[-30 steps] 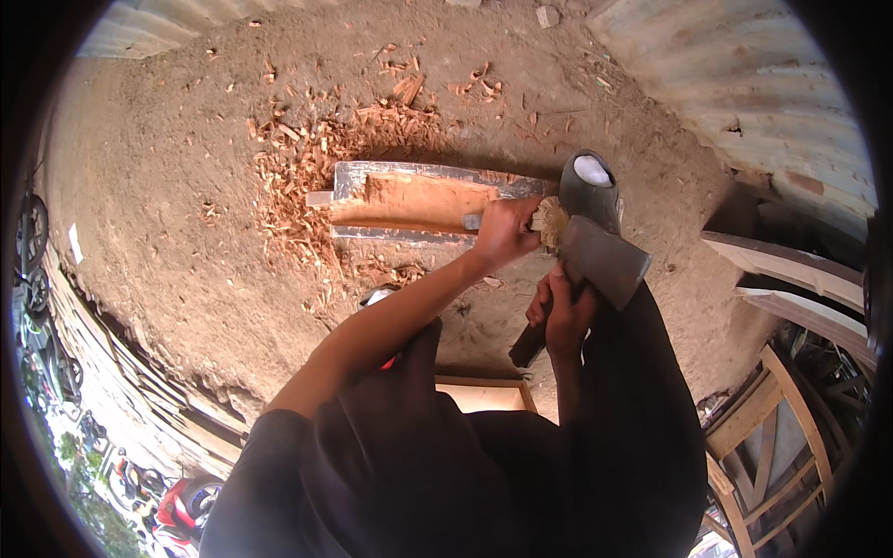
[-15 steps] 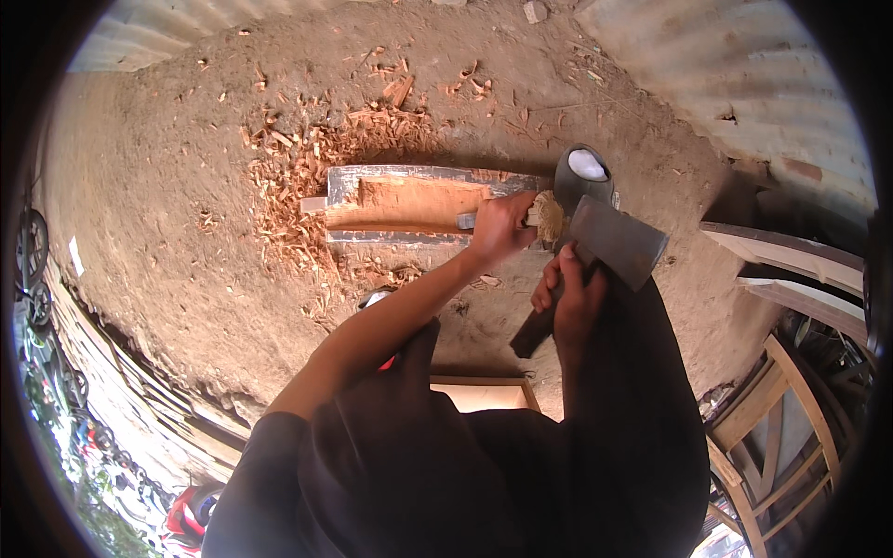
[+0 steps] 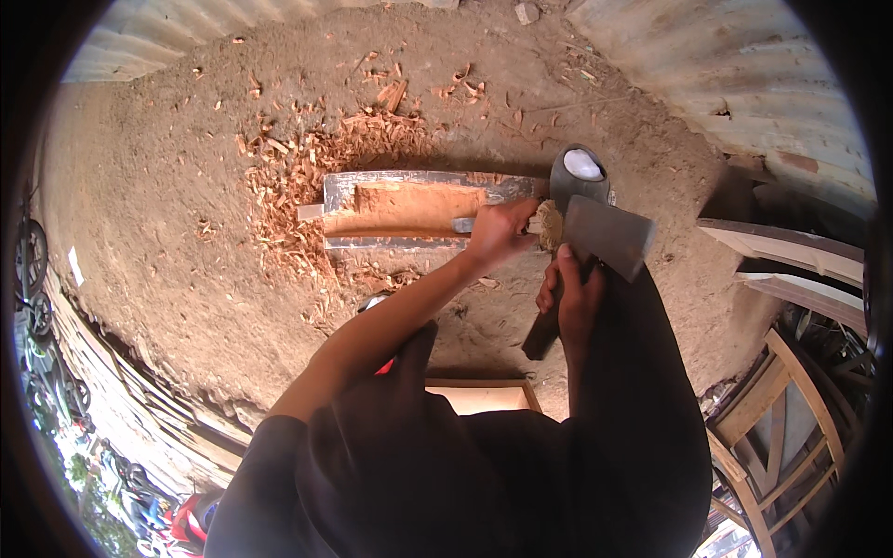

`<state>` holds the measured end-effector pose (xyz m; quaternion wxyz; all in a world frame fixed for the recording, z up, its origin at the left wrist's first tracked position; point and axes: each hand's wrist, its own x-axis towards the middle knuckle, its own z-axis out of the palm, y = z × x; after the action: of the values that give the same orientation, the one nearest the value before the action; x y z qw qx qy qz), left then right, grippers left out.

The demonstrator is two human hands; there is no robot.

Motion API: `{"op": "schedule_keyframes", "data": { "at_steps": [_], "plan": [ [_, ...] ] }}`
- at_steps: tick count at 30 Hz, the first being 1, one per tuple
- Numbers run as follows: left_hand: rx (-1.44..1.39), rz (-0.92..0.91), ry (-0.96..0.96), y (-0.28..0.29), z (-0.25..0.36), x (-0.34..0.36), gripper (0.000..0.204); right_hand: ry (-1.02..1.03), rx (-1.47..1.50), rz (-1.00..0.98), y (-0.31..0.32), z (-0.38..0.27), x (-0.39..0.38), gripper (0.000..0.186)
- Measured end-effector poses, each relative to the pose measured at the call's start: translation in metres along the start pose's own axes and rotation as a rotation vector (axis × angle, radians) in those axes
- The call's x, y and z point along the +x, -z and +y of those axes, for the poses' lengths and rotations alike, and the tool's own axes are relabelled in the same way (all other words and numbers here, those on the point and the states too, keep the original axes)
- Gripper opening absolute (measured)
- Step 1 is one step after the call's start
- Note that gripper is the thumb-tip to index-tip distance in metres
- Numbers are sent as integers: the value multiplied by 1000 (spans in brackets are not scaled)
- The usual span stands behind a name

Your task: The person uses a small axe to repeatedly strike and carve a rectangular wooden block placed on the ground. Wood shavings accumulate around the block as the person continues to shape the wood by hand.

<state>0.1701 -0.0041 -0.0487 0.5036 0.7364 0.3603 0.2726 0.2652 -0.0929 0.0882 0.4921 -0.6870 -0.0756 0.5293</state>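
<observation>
A long block of wood [image 3: 409, 179] with dark, worn outer faces lies on the dirt, and a pale reddish recess is cut along its top. My left hand [image 3: 502, 230] is closed around a chisel [image 3: 462, 224]; its metal blade points left over the recess, and its frayed, pale butt sticks out on the right. In my right hand [image 3: 573, 290] is the dark handle of a mallet [image 3: 609, 234]. The mallet's broad rectangular head stands just right of the chisel's butt, apart from it as far as I can see. The chisel's cutting edge is hard to make out.
Wood shavings [image 3: 288, 186] cover the ground around the block's left end. A shod foot [image 3: 579, 175] stands by its right end. Boards [image 3: 791, 251] and a wooden chair frame [image 3: 777, 418] are at the right, below corrugated sheeting [image 3: 735, 84]. Stacked strips [image 3: 139, 381] lie at the left.
The mallet has shifted slightly left toward the chisel's butt, and its handle is now a bit steeper. My left hand keeps the chisel in nearly the same place.
</observation>
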Motion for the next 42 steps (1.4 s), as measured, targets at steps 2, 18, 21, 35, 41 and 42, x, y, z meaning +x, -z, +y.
{"op": "schedule_keyframes", "data": {
  "at_steps": [2, 18, 21, 35, 41, 42],
  "plan": [
    [15, 0, -49, -5, -3, -2, 29, 24, 156, 92, -12, 3, -2, 19],
    [174, -8, -152, -3, 13, -10, 35, -89, -32, 13, 4, -6, -20, 22],
    [127, 37, -126, 0, 11, -1, 35, -100, -24, 12, 2, -8, -20, 22],
    [38, 63, -13, -1, -2, 9, 35, -55, -85, 29, -6, -4, -2, 30],
    [16, 54, 13, -4, -6, 6, 33, -126, -119, -16, -7, -15, 2, 30],
    [23, 46, 14, -4, -6, 6, 32, -92, -74, -7, -7, -13, 1, 30]
  ]
}}
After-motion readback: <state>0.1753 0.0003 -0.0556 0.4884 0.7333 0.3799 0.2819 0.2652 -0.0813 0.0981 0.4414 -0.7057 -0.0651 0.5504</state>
